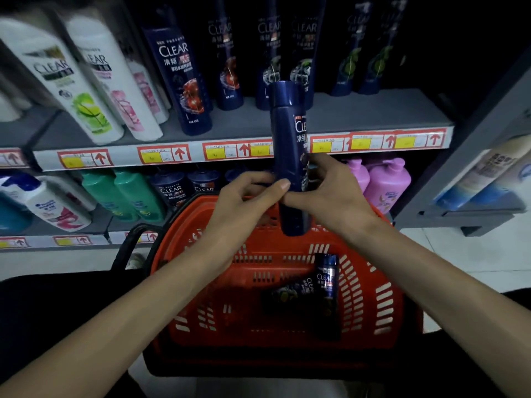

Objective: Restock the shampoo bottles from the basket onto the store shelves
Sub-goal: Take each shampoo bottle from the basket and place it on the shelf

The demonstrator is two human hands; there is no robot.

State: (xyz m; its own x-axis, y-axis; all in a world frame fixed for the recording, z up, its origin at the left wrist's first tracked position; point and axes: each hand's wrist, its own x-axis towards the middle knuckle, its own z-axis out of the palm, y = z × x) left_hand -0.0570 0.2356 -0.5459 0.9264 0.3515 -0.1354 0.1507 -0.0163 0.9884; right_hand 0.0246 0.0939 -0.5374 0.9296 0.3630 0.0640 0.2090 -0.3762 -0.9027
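Observation:
A dark blue CLEAR shampoo bottle [290, 145] stands upright in the air above the red basket [382, 305], its top in front of the upper shelf [373, 119]. My left hand [244, 196] grips its lower part from the left, thumb across the front. From the right, my right hand [336, 193] holds the same part with curled fingers. Two more dark blue CLEAR bottles lie in the basket: one [327, 294] along the right side, another [287, 294] flat beside it.
The upper shelf carries white CLEAR bottles [66, 81] at left and dark blue ones [178, 79] behind, with a gap at front centre. The lower shelf holds green bottles [129, 193] and pink bottles [385, 182]. A grey shelf unit [474, 156] juts out at right.

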